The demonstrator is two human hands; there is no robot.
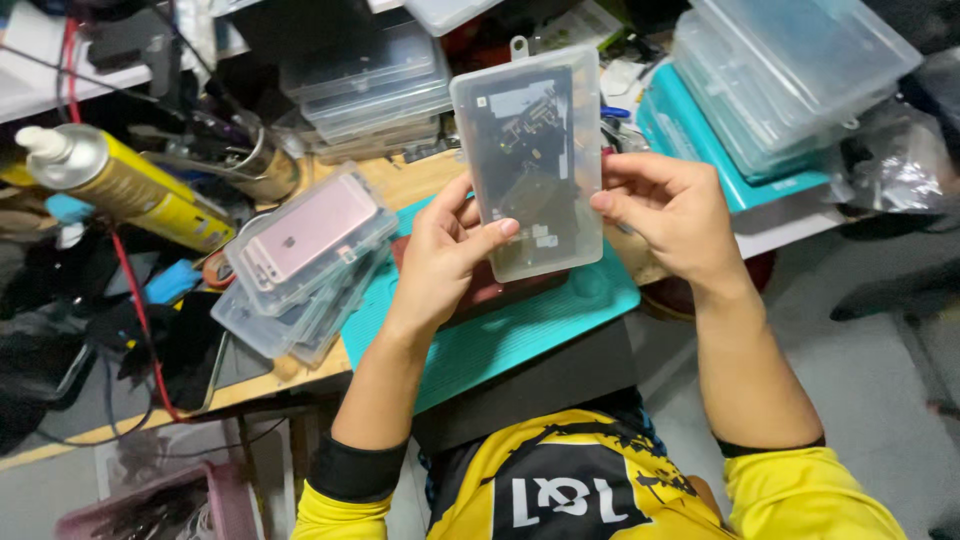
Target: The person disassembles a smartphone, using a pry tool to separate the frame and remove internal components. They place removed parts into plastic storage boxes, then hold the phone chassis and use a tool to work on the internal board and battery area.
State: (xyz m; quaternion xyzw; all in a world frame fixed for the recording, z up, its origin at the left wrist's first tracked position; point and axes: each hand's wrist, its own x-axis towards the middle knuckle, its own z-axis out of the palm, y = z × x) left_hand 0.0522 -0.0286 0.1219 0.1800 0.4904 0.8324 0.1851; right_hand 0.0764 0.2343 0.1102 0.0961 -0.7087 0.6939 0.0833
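Both my hands hold up a clear plastic case (532, 160) with a dark phone part inside. My left hand (445, 255) grips its lower left edge, thumb across the front. My right hand (672, 215) grips the right edge with thumb and fingers. The case hovers above a teal work mat (520, 325) on the wooden desk.
A leaning stack of clear cases, the top one holding a pink phone (305, 235), lies left of the mat. A yellow spray can (130, 185) lies further left. More clear boxes (370, 85) stand behind, and stacked bins (780, 70) on a teal box at the right.
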